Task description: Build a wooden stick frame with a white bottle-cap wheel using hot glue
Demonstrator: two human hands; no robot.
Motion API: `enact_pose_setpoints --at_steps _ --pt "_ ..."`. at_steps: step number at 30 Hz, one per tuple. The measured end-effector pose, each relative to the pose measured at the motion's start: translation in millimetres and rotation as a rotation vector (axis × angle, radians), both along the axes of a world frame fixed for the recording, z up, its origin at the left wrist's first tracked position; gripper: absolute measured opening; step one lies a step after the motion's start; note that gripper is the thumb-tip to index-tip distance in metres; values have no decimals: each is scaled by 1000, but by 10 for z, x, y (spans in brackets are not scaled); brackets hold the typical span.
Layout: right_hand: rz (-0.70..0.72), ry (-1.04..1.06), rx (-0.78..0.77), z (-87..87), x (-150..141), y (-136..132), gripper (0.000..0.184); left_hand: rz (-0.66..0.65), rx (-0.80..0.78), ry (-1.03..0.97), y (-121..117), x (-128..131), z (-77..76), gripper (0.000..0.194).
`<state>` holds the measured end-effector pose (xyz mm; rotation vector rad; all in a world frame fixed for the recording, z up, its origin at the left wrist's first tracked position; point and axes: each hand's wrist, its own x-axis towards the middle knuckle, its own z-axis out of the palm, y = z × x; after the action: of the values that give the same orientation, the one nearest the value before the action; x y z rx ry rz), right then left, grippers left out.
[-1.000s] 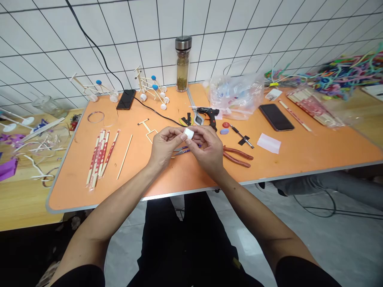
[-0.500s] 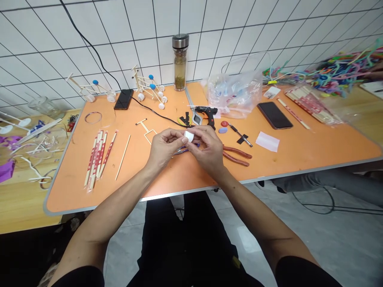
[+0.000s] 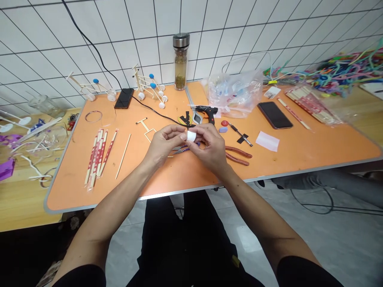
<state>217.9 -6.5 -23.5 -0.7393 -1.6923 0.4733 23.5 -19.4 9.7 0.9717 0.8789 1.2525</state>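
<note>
**Small white piece [image 3: 191,136] pinched between two hands**

Just in from the front edge of the table [image 3: 167,185], midway along it, the left hand [image 3: 164,144] and right hand [image 3: 211,147] meet, fingers of both grasping the white piece above the surface. The step in hand looks like fine shaping or turning of it; the next move calls for a light, even pinch, clear of the blue-handled tool [image 3: 181,150] beneath. Red-handled pliers [image 3: 239,151] lie beside the right hand. Farther in sit a stick frame [image 3: 145,125] and a glue gun [image 3: 212,113]; near the rear edge, left of the bottle [image 3: 180,61], stands a wheeled stick model [image 3: 153,85].
</note>
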Motion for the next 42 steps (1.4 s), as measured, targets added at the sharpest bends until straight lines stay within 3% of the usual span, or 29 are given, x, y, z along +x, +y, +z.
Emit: enact_pose_setpoints --at_steps 4,15,22,37,42 --pt "2 -48 75 0 -8 5 24 -1 63 47 -4 -8 6 53" --pt "103 29 -81 -21 47 39 30 -25 123 52 2 -45 20 47" --pt "59 -24 -10 -1 46 28 27 -27 124 73 9 -40 10 51" --pt "64 -44 -27 -37 51 77 29 -23 20 99 49 -76 -30 50" --pt "54 -43 10 44 25 99 28 -19 -45 29 60 -76 -9 54"
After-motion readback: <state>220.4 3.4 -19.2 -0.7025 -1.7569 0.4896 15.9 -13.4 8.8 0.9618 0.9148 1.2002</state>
